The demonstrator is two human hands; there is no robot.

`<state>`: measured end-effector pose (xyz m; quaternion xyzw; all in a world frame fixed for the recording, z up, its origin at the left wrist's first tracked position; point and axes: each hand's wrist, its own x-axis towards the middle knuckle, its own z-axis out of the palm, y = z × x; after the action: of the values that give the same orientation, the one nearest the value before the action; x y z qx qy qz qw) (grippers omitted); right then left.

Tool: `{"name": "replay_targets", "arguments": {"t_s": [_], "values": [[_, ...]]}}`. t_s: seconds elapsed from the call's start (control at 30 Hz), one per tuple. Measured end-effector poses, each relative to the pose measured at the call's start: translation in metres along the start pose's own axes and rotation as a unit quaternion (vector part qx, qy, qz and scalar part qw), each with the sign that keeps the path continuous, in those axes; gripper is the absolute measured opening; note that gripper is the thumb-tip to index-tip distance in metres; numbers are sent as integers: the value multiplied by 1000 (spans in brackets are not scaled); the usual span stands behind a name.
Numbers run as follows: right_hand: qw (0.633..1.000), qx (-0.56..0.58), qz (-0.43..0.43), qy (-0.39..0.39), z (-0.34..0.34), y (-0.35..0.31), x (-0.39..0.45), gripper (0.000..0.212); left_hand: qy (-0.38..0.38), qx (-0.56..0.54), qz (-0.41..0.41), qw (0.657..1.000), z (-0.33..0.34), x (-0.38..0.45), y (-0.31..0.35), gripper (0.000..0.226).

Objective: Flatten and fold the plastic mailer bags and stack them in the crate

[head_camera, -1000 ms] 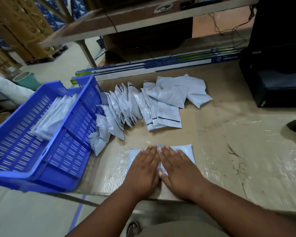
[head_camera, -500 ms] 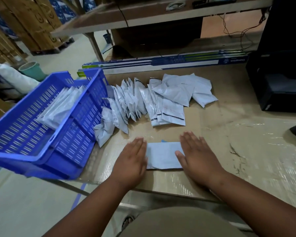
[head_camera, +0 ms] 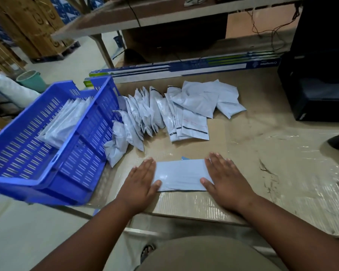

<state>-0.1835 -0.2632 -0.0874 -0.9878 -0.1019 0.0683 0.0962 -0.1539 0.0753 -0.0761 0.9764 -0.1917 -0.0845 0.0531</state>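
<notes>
Dim, soft light; glare on table wrap [head_camera: 213, 204]; edges warped.

The cardboard-covered surface [head_camera: 262, 145] stands on a pale floor [head_camera: 80, 55], with a long blue-and-white box [head_camera: 184, 69] lying along its far edge. Beyond that box stands a wooden table [head_camera: 145, 14]; left of it, stacked cardboard cartons [head_camera: 25, 22] and a green bucket [head_camera: 30, 80].

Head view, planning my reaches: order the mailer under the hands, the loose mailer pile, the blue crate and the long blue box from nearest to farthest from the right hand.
1. Mailer, touching the right hand.
2. Loose mailer pile, ahead-left.
3. Blue crate, far left, past the left hand.
4. Long blue box, table's back edge.
</notes>
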Motion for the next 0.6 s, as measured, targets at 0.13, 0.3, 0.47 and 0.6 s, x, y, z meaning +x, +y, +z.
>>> {"name": "replay_targets", "arguments": {"t_s": [0.13,0.3,0.47,0.6], "values": [[1000,24,8,-9,-9,15,-12,92,-16,-8,-22,1000,-33,2,14,86],[997,51,-31,56,-25,5,-22,78,-37,14,54,998,-78,42,59,98],[977,81,-135,142,-35,-5,-37,43,-130,87,20,988,-88,77,76,119],[967,88,-158,178,-42,-9,-46,28,-155,50,-1,987,-101,92,76,86]]}}
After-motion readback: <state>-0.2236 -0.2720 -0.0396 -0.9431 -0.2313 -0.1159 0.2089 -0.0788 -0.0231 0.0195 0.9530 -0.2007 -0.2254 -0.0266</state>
